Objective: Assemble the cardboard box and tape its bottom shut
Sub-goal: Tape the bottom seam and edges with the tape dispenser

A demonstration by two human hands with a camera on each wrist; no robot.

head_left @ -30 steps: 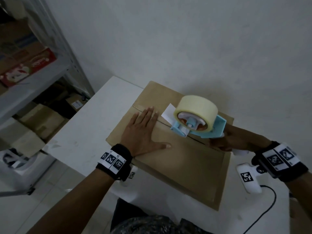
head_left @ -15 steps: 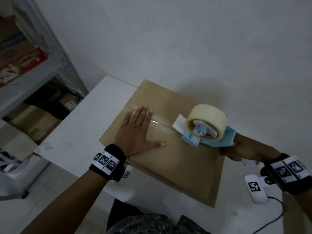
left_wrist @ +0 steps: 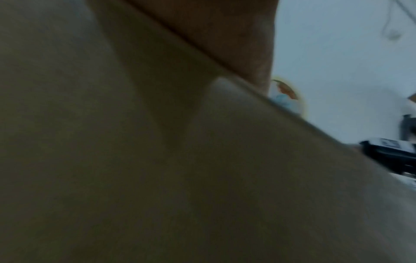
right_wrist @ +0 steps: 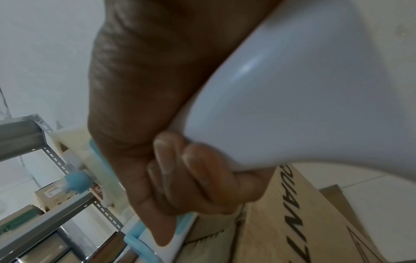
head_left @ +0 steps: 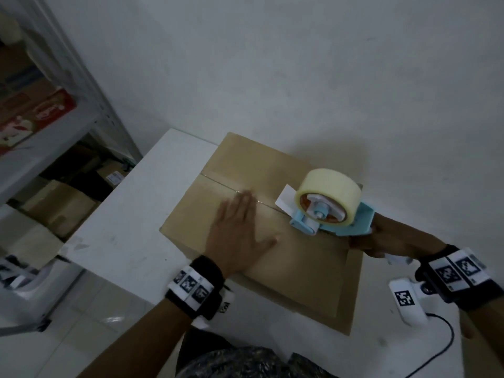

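Note:
A brown cardboard box (head_left: 297, 271) stands on the white table (head_left: 125, 241) with its flaps folded closed on top. My left hand (head_left: 240, 236) lies flat on the near flap, fingers straight and reaching the centre seam (head_left: 218, 182). My right hand (head_left: 387, 241) grips the white handle of a light-blue tape dispenser (head_left: 343, 222), which rests on the seam near the box's right end. It carries a pale yellow tape roll (head_left: 328, 195). In the right wrist view my fingers (right_wrist: 193, 178) curl round the handle (right_wrist: 292, 99). The left wrist view is filled with blurred cardboard (left_wrist: 157, 160).
A grey metal shelf rack (head_left: 54, 126) with cartons stands to the left of the table. A white wall rises close behind the box. A white device (head_left: 409, 301) with a black cable lies on the table by my right wrist.
The dispenser has travelled rightwards along the seam toward the box's right end. My left hand has slid slightly right along the flap and still presses flat.

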